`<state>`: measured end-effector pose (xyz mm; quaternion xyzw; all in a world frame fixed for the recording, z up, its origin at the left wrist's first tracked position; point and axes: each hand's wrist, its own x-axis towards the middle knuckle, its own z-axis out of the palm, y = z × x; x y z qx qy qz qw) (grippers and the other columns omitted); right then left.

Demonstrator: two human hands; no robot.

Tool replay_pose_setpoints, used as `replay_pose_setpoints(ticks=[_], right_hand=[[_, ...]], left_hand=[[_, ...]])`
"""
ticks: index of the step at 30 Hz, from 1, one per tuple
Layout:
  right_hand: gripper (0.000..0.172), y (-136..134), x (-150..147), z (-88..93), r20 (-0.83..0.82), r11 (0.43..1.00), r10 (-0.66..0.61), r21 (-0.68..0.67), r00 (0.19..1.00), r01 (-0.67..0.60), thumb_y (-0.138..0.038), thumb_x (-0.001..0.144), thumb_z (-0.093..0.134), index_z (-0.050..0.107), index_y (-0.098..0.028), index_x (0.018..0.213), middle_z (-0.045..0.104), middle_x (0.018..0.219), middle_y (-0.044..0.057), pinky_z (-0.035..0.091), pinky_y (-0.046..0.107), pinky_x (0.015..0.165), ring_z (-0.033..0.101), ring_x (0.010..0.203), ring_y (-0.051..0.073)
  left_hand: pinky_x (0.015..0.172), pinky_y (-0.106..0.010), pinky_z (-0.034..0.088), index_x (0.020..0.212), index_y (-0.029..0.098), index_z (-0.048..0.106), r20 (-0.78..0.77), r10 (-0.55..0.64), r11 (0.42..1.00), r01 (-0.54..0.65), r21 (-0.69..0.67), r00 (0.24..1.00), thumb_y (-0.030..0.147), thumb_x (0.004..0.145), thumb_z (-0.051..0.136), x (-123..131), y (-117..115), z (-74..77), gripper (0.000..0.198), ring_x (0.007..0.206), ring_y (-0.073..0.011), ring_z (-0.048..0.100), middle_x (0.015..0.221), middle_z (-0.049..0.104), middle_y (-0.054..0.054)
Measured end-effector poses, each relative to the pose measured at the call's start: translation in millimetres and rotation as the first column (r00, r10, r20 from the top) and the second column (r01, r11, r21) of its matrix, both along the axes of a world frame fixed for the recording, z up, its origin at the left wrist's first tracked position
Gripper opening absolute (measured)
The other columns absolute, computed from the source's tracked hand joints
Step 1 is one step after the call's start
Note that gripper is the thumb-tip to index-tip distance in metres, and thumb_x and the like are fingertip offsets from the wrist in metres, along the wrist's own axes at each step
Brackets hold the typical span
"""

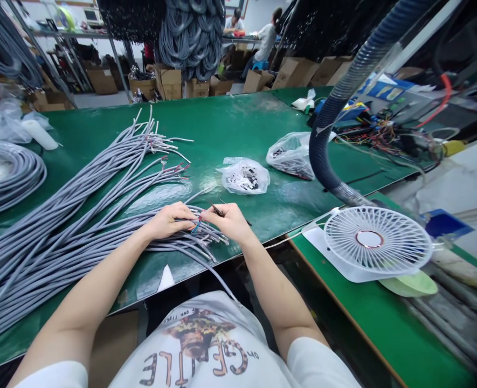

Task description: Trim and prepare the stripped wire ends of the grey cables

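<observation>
Our grey multi-core cable bundle (80, 231) lies fanned across the bench, with its stripped ends and coloured conductors (195, 225) gathered under our hands, near the bench's front edge. Left hand (169, 221) is clenched on those ends, pinching them. Right hand (230, 221) grips slim dark tweezers (219, 211), tips just beside the left hand. A second set of stripped ends (173, 172) sits further up the bench, clear of our hands.

Surface is a glossy green bench mat (230, 134). On it: two clear plastic bags of small dark parts (244, 177) (290, 156), a white plastic bottle (40, 134), and a coil of the same grey cable (7, 178) at far left. A ribbed dark hose (335, 118) arcs down at right, next to a tangle of coloured wires (392, 140). White desk fan (378, 240) sits on a lower green bench (384, 328).

Room: hanks of grey cable (192, 37) hang above cardboard boxes (169, 81) along metal shelving (72, 35). Two co-workers (252, 32) sit at the far end.
</observation>
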<state>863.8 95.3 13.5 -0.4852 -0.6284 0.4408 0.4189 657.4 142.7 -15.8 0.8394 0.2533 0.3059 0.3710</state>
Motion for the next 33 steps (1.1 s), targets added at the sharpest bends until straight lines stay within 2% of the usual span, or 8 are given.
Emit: replay_pose_setpoints(ticks=[4, 11, 15, 18, 24, 28, 31, 33], right_hand=[[0.029, 1, -3, -2.4, -0.106, 0.998, -0.03, -0.053, 0.994, 0.024, -0.039, 0.07, 0.067, 0.066, -0.013, 0.059, 0.056, 0.054, -0.002, 0.037, 0.024, 0.056, 0.046, 0.053, 0.009], [0.029, -1, -11, -1.7, -0.305, 0.974, -0.059, -0.225, 0.95, -0.012, -0.038, 0.056, 0.077, 0.062, -0.014, 0.063, 0.046, 0.049, -0.005, 0.033, 0.023, 0.048, 0.04, 0.047, 0.007], [0.026, -6, -19, -3.6, -0.295, 0.993, -0.114, -0.056, 0.949, 0.102, -0.037, 0.061, 0.073, 0.062, -0.014, 0.064, 0.048, 0.054, -0.004, 0.034, 0.023, 0.051, 0.04, 0.05, 0.008], [0.022, -9, -21, -5.8, -0.252, 0.975, -0.174, 0.089, 0.952, 0.202, -0.036, 0.069, 0.067, 0.065, -0.015, 0.068, 0.051, 0.058, -0.002, 0.036, 0.024, 0.053, 0.042, 0.054, 0.009], [0.031, -10, -19, -12.6, -0.026, 0.954, -0.155, 0.255, 0.988, 0.156, -0.03, 0.074, 0.063, 0.065, -0.015, 0.101, 0.046, 0.056, -0.006, 0.034, 0.022, 0.051, 0.036, 0.049, 0.007], [0.023, -10, -26, -15.8, 0.034, 0.909, -0.272, 0.338, 0.962, 0.245, -0.03, 0.074, 0.063, 0.065, -0.017, 0.093, 0.056, 0.068, -0.002, 0.038, 0.022, 0.056, 0.042, 0.054, 0.008], [0.016, -5, -29, -15.6, -0.087, 0.915, -0.295, 0.26, 0.952, 0.307, -0.033, 0.074, 0.063, 0.063, -0.017, 0.076, 0.052, 0.062, -0.003, 0.036, 0.022, 0.055, 0.041, 0.054, 0.008], [0.02, 1, -28, -14.5, -0.259, 0.955, -0.254, 0.084, 0.932, 0.284, -0.035, 0.07, 0.067, 0.062, -0.016, 0.071, 0.043, 0.053, -0.006, 0.03, 0.021, 0.047, 0.034, 0.047, 0.006]], left_hand=[[0.078, -0.03, 0.047, 0.094, 0.022, 0.075, 0.016, 0.009, 1.0, -0.009, 0.009, 1.0, 0.035, 0.079, 0.067, 0, 1, -3.5, 0.022, 0.081, -0.0169, 0.06, 0.084, 0.07, -0.008], [0.075, -0.028, 0.046, 0.092, 0.021, 0.076, 0.04, 0.0, 1.0, -0.001, 0.017, 0.999, 0.033, 0.077, 0.069, 2, -1, -1.6, 0.02, 0.078, -0.0159, 0.059, 0.08, 0.069, -0.007], [0.07, -0.026, 0.046, 0.092, 0.019, 0.076, 0.068, 0.054, 0.999, -0.054, -0.009, 0.996, 0.035, 0.079, 0.066, 6, -5, 1.4, 0.023, 0.073, -0.0142, 0.058, 0.076, 0.067, -0.007], [0.066, -0.024, 0.045, 0.091, 0.016, 0.075, 0.109, 0.106, 0.994, -0.101, -0.051, 0.988, 0.039, 0.081, 0.064, 8, -7, 3.7, 0.028, 0.067, -0.0123, 0.057, 0.074, 0.066, -0.006], [0.06, -0.022, 0.044, 0.088, 0.014, 0.075, 0.121, 0.206, 0.978, -0.201, -0.058, 0.971, 0.042, 0.081, 0.062, 10, -8, 4.3, 0.032, 0.061, -0.0113, 0.056, 0.07, 0.067, -0.005], [0.064, -0.024, 0.046, 0.087, 0.015, 0.075, 0.141, 0.243, 0.968, -0.25, 0.03, 0.96, 0.038, 0.083, 0.061, 14, -11, 1.1, 0.028, 0.065, -0.0128, 0.059, 0.073, 0.068, -0.006], [0.064, -0.023, 0.045, 0.085, 0.015, 0.074, 0.12, 0.203, 0.972, -0.214, 0.092, 0.972, 0.036, 0.083, 0.06, 15, -13, 0.8, 0.025, 0.064, -0.0122, 0.058, 0.071, 0.067, -0.005], [0.064, -0.023, 0.044, 0.083, 0.014, 0.074, 0.108, 0.174, 0.98, -0.183, 0.08, 0.979, 0.037, 0.083, 0.061, 14, -13, 2.6, 0.026, 0.062, -0.0114, 0.056, 0.069, 0.065, -0.005]])
